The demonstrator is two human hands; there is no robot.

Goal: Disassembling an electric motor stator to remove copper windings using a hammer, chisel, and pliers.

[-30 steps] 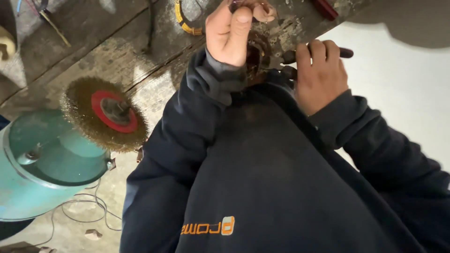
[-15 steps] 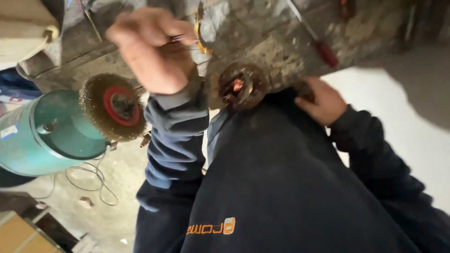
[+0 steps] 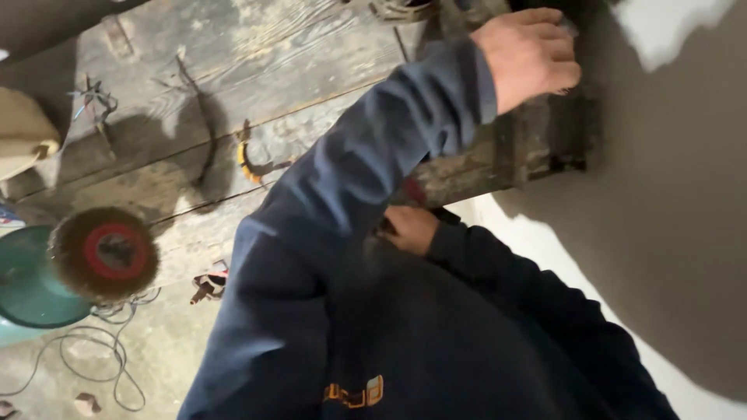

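My left hand reaches far up and right, fingers curled, at the dark end of the worn wooden bench; something small and dark sits under its fingertips, and I cannot tell if it is gripped. My left sleeve crosses the view. Under it, my right hand rests close to my chest at the bench's front edge, beside a small red part. My left arm hides most of that hand and whatever it holds.
A round wire brush wheel with a red centre stands at the left, in front of a teal cylinder. A curved yellow-and-black tool lies on the bench. Thin cables loop over the concrete floor. A pale floor area lies to the right.
My view has swung right. My left hand has moved from the bench's middle to its far right end. The rusty round part by my right hand is now hidden under my arm.
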